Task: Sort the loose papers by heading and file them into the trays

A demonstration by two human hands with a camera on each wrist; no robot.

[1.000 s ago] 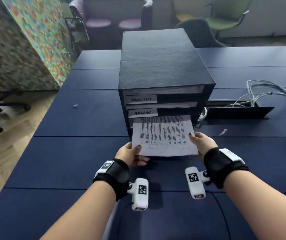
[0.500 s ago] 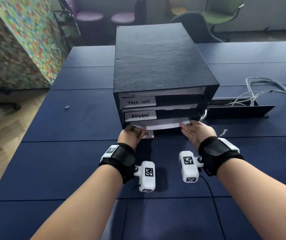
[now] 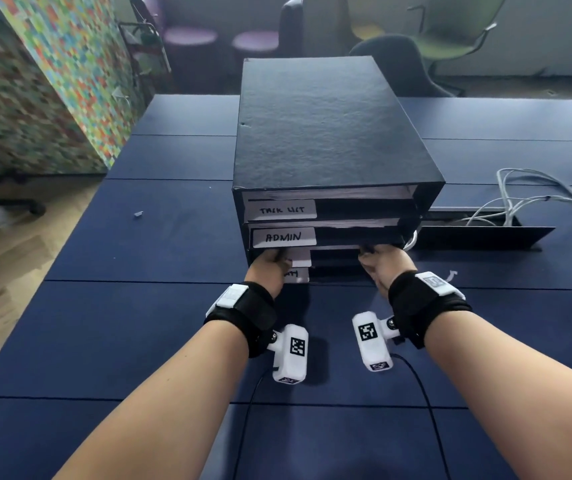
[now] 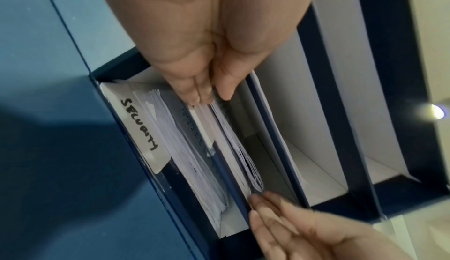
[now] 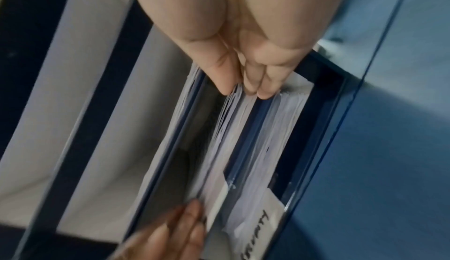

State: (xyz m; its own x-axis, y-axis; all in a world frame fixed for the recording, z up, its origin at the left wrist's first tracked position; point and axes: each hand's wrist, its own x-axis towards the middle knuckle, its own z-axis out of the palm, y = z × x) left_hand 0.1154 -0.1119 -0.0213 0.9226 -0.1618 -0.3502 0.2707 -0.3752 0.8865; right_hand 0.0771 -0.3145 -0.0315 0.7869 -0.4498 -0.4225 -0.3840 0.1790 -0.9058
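A dark tray unit (image 3: 326, 133) stands on the blue table, its slots labelled TASK LIST (image 3: 281, 210), ADMIN (image 3: 282, 236) and, at the bottom, SECURITY (image 4: 138, 125). Both hands are at the mouth of the third slot, under ADMIN. My left hand (image 3: 267, 268) covers that slot's label. In the left wrist view its straight fingers (image 4: 199, 95) press on the front edge of the papers (image 4: 231, 145) inside. My right hand (image 3: 381, 265) does the same at the slot's right end, straight fingers (image 5: 253, 89) on the paper stack (image 5: 233, 121). The bottom slot also holds papers.
Grey cables (image 3: 537, 199) come out of an open cable trough (image 3: 482, 237) right of the unit. Small paper scraps (image 3: 138, 213) (image 3: 452, 273) lie on the table. A colourful partition (image 3: 52, 81) stands at the left, and chairs stand beyond the table's far edge.
A second ago a printed sheet stuck halfway out of the third slot, held at both sides. It has slid fully in, and both hands have followed it to the slot mouth.
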